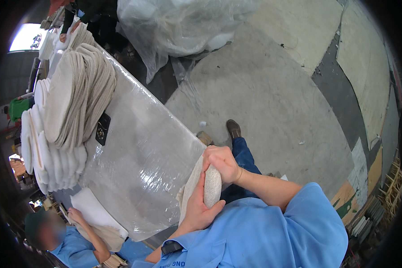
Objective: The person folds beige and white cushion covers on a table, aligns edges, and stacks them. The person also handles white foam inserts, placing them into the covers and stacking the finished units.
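both hands grasp the round pad (212, 185) on edge: right hand (222, 163) above, left hand (200, 210) below, long axis upright.

Big clear plastic bag (178, 27), bulging with pale, whitish contents, sits on the concrete floor beyond the far edge of the plastic-wrapped table (138, 161); its loose film trails down toward the table's corner.

Small black rectangular device with a screen-like face (102, 128) lies flat on the table, just beside the leaning stack of round beige pads (76, 94). Light markings on its dark face; too small to make out.

Clear plastic sheeting covers the table's whole top, glossy and wrinkled.

No signs or loose labels visible.
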`<state>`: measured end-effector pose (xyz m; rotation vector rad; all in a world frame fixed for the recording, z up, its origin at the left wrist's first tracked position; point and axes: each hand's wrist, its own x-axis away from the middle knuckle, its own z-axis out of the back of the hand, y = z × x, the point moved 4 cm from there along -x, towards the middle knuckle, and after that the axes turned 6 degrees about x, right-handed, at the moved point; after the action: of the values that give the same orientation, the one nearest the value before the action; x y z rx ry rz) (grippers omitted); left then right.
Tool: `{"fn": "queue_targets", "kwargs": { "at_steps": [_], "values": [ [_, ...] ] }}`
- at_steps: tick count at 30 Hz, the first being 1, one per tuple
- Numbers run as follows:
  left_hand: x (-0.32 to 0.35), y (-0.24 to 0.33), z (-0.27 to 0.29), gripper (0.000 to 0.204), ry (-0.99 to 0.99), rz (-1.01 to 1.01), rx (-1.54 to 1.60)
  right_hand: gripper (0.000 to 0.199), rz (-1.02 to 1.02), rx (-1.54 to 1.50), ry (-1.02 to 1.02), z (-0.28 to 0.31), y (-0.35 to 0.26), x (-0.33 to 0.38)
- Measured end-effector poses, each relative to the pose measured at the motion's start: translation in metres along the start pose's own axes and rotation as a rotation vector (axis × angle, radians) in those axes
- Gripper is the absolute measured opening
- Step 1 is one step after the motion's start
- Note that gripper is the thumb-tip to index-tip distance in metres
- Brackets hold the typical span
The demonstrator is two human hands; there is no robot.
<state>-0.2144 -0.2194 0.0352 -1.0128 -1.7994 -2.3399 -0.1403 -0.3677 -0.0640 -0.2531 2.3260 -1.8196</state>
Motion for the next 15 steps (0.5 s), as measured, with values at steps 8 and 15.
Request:
{"fn": "queue_targets", "kwargs": {
  "at_steps": [8,15],
  "values": [
    [-0.002,0.006,-0.003,0.121,0.034,0.069,0.037,0.069,-0.352,-0.261,0.046,0.005,0.067,-0.003],
    [-0.001,0.0,0.005,0.124,0.024,0.148,0.131,0.07,-0.437,-0.464,0.214,0.023,0.093,-0.008]
  ]
}}
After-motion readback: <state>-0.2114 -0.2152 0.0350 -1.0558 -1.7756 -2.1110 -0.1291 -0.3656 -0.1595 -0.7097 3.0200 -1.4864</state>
